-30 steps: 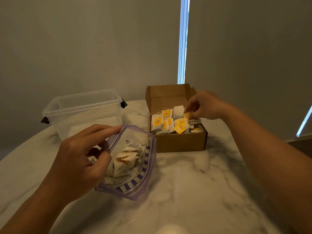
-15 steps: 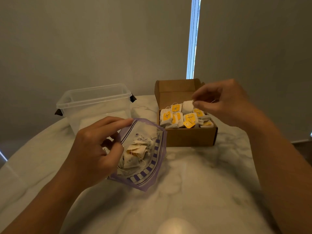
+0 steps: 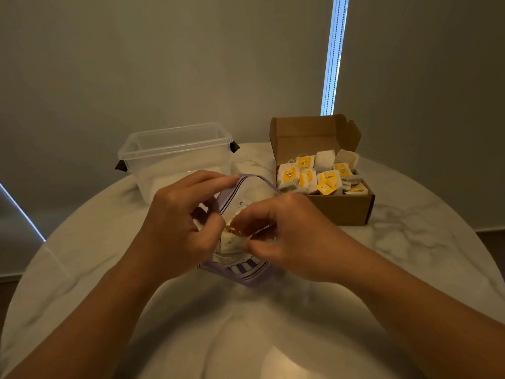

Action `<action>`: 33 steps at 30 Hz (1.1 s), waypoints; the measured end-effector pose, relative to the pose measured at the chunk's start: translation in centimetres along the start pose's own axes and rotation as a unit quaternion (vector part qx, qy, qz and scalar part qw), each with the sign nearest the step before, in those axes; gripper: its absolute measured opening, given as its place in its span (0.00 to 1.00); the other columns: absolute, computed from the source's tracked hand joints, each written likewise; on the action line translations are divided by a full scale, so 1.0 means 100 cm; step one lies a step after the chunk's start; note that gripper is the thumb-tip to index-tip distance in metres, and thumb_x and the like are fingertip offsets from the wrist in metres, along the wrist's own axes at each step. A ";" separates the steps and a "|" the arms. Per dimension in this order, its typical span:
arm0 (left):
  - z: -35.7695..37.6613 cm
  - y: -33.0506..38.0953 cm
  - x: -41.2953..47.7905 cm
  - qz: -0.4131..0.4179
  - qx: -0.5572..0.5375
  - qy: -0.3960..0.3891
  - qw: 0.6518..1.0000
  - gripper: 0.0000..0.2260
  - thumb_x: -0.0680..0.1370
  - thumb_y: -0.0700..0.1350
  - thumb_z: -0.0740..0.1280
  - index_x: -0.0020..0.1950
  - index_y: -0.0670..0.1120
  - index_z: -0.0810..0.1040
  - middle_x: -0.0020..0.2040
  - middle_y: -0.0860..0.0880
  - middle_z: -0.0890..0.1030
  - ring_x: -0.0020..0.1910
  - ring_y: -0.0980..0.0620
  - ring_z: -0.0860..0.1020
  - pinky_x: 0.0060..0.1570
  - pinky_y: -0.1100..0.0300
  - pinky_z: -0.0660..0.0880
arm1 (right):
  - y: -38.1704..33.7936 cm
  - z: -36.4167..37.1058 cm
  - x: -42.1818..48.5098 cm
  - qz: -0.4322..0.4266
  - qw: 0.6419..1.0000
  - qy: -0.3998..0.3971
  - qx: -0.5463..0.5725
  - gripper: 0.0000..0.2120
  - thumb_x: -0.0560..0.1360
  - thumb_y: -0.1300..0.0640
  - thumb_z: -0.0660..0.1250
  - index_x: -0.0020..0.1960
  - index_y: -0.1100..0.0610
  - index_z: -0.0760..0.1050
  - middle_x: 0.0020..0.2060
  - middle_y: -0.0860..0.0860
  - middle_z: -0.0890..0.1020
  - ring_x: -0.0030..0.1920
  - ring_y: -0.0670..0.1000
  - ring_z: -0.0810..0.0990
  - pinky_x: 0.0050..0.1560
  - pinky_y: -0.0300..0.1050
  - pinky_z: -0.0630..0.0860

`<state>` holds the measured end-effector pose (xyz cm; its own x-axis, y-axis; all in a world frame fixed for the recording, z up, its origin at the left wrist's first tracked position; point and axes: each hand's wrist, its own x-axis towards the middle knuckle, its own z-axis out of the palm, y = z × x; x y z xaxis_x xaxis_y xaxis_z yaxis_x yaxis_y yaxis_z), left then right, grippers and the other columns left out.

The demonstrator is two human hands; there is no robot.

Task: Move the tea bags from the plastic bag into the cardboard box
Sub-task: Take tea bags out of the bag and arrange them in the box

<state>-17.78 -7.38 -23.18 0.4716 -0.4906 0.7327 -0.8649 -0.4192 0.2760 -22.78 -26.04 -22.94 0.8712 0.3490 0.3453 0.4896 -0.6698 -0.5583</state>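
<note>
Ahead of you: a round table (image 3: 410, 242), white marble with grey veining, a patch of glare (image 3: 287, 362) at its near edge. Far left on it stands a clear plastic tub (image 3: 175, 157), upright and open-topped, with a dark latch (image 3: 234, 146) at each end. Behind it hang flat grey blinds (image 3: 136, 64). Between two of them runs a bright vertical strip of daylight (image 3: 334, 56); a second, slanted strip (image 3: 21, 212) shows low on your left.

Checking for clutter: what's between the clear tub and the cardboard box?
Head view: only bare table between the clear tub and the cardboard box; the plastic bag sits in front of that gap, nearer the person.
</note>
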 end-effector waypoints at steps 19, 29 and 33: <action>0.008 0.006 -0.002 -0.001 -0.006 0.000 1.000 0.19 0.74 0.39 0.63 0.65 0.45 0.78 0.56 0.52 0.80 0.45 0.56 0.78 0.37 0.68 0.78 | 0.020 0.034 0.030 0.018 0.953 -0.033 -0.300 0.13 0.78 0.62 0.65 0.62 0.61 0.76 0.60 0.58 0.76 0.59 0.57 0.72 0.54 0.48 0.72; 0.005 0.003 0.000 -0.009 -0.013 0.015 1.000 0.19 0.74 0.42 0.62 0.65 0.45 0.78 0.56 0.54 0.79 0.46 0.56 0.78 0.36 0.69 0.78 | -0.002 0.004 0.000 0.023 0.984 0.091 -0.154 0.10 0.77 0.55 0.68 0.58 0.53 0.81 0.52 0.50 0.82 0.51 0.48 0.79 0.53 0.43 0.78; 0.005 0.003 0.000 -0.013 -0.012 0.018 1.000 0.20 0.73 0.38 0.63 0.65 0.46 0.78 0.55 0.53 0.80 0.46 0.55 0.78 0.35 0.67 0.79 | 0.002 -0.019 -0.016 0.084 0.990 0.104 0.043 0.06 0.73 0.59 0.74 0.49 0.52 0.84 0.41 0.45 0.85 0.42 0.43 0.83 0.46 0.40 0.82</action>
<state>-17.95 -7.86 -23.44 0.4875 -0.4515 0.7473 -0.8568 -0.4120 0.3101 -24.19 -27.94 -22.19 0.9184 0.0891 0.3855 0.3479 -0.6456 -0.6798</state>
